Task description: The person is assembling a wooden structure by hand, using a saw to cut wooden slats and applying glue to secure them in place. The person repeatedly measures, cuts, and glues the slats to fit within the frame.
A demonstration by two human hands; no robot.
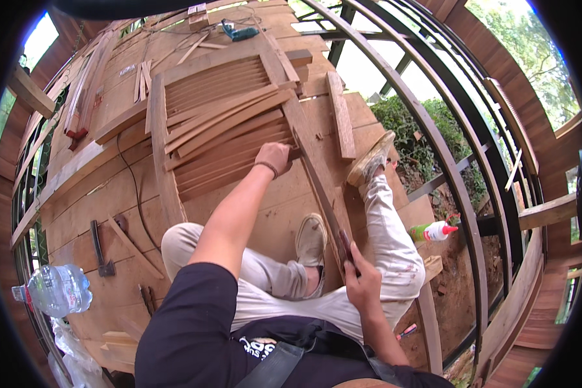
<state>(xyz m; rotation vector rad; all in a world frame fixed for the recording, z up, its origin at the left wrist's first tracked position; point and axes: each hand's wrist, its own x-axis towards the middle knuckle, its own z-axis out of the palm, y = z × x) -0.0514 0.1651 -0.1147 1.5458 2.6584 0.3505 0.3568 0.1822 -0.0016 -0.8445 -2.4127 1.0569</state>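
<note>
A louvred wooden frame (160, 136) lies in front of me, with thin slats set across it and several loose slats (229, 119) on top. My left hand (275, 159) is closed at the frame's right side, on what looks like the end of a wooden slat; the fingers partly hide it. My right hand (363, 279) is closed around the brown handle of a long tapering blade (323, 187), which runs along the frame's right side rail. The blade's edge is too indistinct to tell its exact kind. My shoe (310, 239) rests between the frame's side rails.
A hammer-like tool (102, 249) and a large clear bottle (59, 291) are at left. A teal power tool (239, 31) lies far ahead. At right are a loose board (340, 116), a red-capped glue bottle (433, 231) and the platform's open edge with dark metal beams (443, 152).
</note>
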